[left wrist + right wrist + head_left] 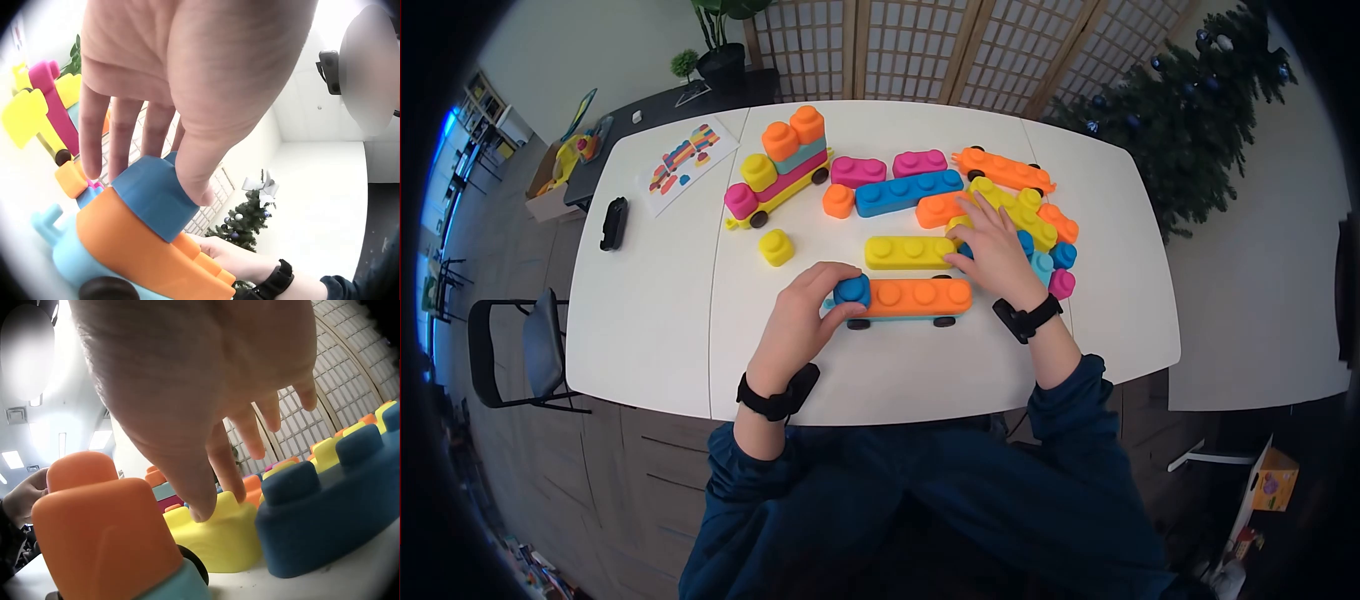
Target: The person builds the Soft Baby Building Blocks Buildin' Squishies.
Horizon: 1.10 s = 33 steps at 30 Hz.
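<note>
The left hand (792,318) pinches a small blue block (852,291) between thumb and fingers. That block sits on the left end of a long orange block (920,296), which lies on a light blue wheeled base (67,255). In the left wrist view the blue block (156,197) meets the orange surface (134,240). The right hand (1003,262) reaches over the right end of a long yellow block (908,253); in the right wrist view its thumb and index finger are around a stud of the yellow block (219,540), beside a dark blue block (325,519).
Behind are a long blue block (910,193), magenta blocks (858,172) and an orange wheeled base (1005,170). A stacked wheeled vehicle (780,185) and a small yellow block (776,247) stand left. Loose blocks (1062,256) cluster right of the right hand. A printed sheet (685,165) lies far left.
</note>
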Each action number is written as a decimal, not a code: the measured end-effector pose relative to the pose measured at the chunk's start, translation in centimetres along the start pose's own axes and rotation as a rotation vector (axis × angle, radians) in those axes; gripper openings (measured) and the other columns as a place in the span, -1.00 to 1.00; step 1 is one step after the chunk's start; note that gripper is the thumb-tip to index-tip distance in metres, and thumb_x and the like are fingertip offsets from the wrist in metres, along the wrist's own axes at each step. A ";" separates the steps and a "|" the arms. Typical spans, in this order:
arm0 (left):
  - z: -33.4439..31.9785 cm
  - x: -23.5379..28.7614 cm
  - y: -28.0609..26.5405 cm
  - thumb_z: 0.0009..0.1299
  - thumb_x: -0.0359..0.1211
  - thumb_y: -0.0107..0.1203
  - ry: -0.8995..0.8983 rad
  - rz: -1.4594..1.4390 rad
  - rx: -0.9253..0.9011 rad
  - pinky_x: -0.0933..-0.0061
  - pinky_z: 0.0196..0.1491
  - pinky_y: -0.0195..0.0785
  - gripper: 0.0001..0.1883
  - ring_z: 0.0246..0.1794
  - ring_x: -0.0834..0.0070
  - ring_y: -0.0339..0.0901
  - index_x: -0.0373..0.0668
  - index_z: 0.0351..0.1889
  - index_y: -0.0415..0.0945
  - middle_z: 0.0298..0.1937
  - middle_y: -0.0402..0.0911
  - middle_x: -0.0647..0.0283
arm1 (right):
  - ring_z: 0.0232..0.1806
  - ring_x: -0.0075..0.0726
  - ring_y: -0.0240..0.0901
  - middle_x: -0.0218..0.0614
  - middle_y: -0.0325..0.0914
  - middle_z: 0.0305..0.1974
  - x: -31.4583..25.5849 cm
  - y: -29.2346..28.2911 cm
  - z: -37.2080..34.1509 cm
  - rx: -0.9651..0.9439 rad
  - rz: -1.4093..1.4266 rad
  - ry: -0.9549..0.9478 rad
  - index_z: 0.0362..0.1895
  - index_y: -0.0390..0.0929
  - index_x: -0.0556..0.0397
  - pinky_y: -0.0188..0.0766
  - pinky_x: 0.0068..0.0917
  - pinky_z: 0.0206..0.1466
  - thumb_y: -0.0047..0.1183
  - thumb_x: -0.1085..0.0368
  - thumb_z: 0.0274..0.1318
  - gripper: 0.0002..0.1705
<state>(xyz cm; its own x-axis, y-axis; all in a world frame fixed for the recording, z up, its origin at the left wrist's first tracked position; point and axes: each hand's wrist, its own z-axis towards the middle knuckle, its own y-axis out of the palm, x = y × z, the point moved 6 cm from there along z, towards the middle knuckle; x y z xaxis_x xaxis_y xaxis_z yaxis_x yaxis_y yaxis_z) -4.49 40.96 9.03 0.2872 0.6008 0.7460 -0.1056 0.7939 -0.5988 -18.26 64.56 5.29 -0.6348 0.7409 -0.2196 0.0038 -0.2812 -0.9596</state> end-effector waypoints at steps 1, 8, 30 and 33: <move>0.0 0.0 0.0 0.28 -0.37 0.42 -0.008 -0.008 -0.002 0.34 0.06 0.51 -0.57 -0.05 0.22 0.63 -0.18 0.09 0.57 -0.02 0.67 0.15 | 0.62 0.04 -0.03 -0.21 0.29 0.45 0.0 -0.1 0.0 0.007 0.025 -0.015 -0.01 0.66 -0.08 -0.11 0.28 0.60 0.38 0.15 0.07 -0.61; 0.1 0.1 0.2 0.29 -0.37 0.41 -0.014 -0.011 -0.013 0.33 0.06 0.52 -0.58 -0.04 0.23 0.63 -0.18 0.09 0.56 -0.02 0.66 0.16 | 0.33 0.00 0.46 -0.29 0.59 0.11 -0.2 -1.4 -0.5 0.119 0.314 -0.026 -0.09 0.61 0.01 0.33 -0.02 0.44 0.34 0.21 0.06 -0.67; 0.5 -0.9 0.1 0.32 -0.39 0.38 -0.086 -0.064 -0.065 0.31 0.12 0.61 -0.57 0.05 0.28 0.65 -0.16 0.15 0.55 0.06 0.65 0.19 | -0.06 -0.24 0.59 -0.24 0.57 0.01 -2.6 -3.0 -6.2 0.218 0.693 -0.002 -0.07 0.53 0.16 0.61 -0.44 0.05 0.30 0.47 0.05 -0.67; 0.7 -0.8 0.0 0.32 -0.39 0.38 -0.076 -0.068 -0.083 0.31 0.12 0.62 -0.56 0.06 0.29 0.66 -0.16 0.16 0.55 0.07 0.65 0.19 | -0.09 -0.21 0.57 -0.22 0.55 0.03 -2.9 -3.1 -6.5 0.224 0.659 -0.019 -0.08 0.52 0.18 0.57 -0.44 0.01 0.30 0.47 0.05 -0.67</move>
<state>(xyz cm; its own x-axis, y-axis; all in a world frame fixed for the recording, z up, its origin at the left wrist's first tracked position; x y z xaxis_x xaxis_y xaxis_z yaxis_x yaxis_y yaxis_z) -5.40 40.55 8.65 0.2180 0.5535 0.8038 -0.0081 0.8246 -0.5657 -11.43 67.22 7.75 -0.5682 0.3624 -0.7388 0.2348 -0.7891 -0.5676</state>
